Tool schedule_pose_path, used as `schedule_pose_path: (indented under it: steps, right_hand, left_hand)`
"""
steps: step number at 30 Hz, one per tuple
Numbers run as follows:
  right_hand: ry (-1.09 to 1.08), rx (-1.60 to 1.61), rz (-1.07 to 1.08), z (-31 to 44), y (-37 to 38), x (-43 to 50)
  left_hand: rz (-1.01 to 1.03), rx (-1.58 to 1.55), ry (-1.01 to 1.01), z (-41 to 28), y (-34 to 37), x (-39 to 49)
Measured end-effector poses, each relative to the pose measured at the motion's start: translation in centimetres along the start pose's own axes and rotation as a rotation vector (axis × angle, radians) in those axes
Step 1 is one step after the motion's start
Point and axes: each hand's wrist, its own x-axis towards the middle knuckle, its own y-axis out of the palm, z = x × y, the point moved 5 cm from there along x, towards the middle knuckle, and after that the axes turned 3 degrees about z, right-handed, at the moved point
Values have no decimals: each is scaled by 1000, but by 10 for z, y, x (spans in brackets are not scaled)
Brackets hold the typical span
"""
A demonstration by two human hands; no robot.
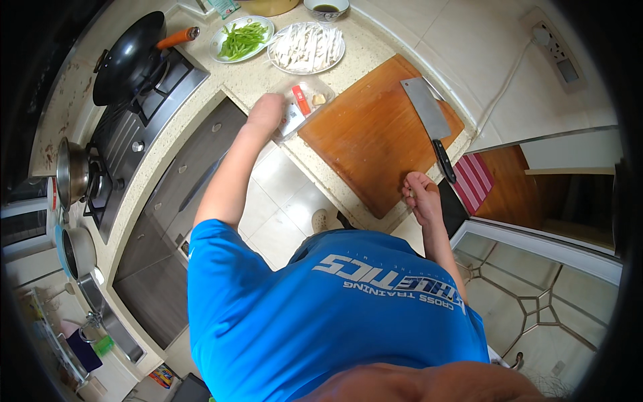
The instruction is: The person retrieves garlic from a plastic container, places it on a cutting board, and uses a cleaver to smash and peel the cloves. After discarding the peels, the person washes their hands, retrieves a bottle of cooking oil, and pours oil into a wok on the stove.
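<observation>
My left hand (pixel 267 113) is at the left rim of a clear plastic food container (pixel 321 86), its fingers largely hidden from view. A white label with print, a red label strip and a small yellowish piece (pixel 318 99), perhaps ginger, show at the container. Beside it lies a wooden cutting board (pixel 371 135). My right hand (pixel 423 197) is over the board's near right edge, fingers curled in around what looks like a small pale piece (pixel 411 193). A cleaver (pixel 427 110) with a black handle lies across the board's right side, the handle reaching past the edge.
Behind the board stand a plate of green pepper strips (pixel 243 40), a plate of white strips (pixel 306 47) and a bowl of dark liquid (pixel 326 8). A wok (pixel 130 58) and a steel pot (pixel 73 173) sit on the gas stove (pixel 125 130) at left. A plugged-in cord (pixel 507 85) hangs at right.
</observation>
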Motion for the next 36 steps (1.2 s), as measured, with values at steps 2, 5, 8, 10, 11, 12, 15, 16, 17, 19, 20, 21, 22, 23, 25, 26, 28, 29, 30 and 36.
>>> schedule_pose_path:
  steps: [2,5,8,10,11,12,15,16,17,19,20,21,22,23,25,26,28,29,30,36]
  right_hand:
    - [-1,-7,11,0,1,1]
    - [4,-11,-1,0,-1,0]
    - [17,-14,4,0,5,-1]
    - [32,-24,17,0,9,-2]
    - [34,-22,28,0,10,-3]
    - [36,-21,39,-1,11,-4]
    - [25,-27,22,-2,15,-8]
    - [18,-31,11,-3,16,-10]
    - [32,-35,20,-5,15,-11]
    - [64,-43,36,-11,13,-14]
    - [57,-31,36,-12,12,-15]
    - [51,-14,36,-15,11,-15]
    - [46,2,38,-17,10,-16]
    - [51,13,58,-20,8,-17]
    - [55,39,101,-21,6,-17]
    - [68,25,74,-21,3,-18]
    - [89,16,135,-20,-1,-15]
    - [101,8,170,-18,-3,-13]
    - [115,-5,190,-15,-1,-11]
    - [178,-59,472,-12,16,-9]
  left_hand:
    - [-144,-128,48,17,-9,-1]
    - [-62,-521,-59,19,-28,-14]
    - [117,-1136,-30,22,-25,-25]
    - [161,-1333,-50,20,-27,-34]
    - [185,-1430,-60,19,-26,-37]
    - [180,-1483,-60,20,-26,-41]
    - [160,-1607,-60,23,-22,-47]
    - [148,-1627,-62,25,-18,-47]
    - [136,-1646,-64,27,-16,-48]
    - [122,-1654,-73,23,-14,-49]
    - [112,-1658,-78,20,-13,-51]
    - [99,-1672,-64,18,-13,-53]
    - [82,-1686,-51,15,-13,-56]
    - [63,-1700,-37,12,-13,-59]
    - [1,-1705,-46,5,-14,-72]
    - [-34,-1708,-51,2,-14,-82]
    - [-99,-1718,-77,2,-10,-104]
    - [-137,-1723,-91,2,-6,-118]
    - [-185,-1731,-107,-1,-3,-134]
    - [-432,-1817,-272,-19,42,-254]
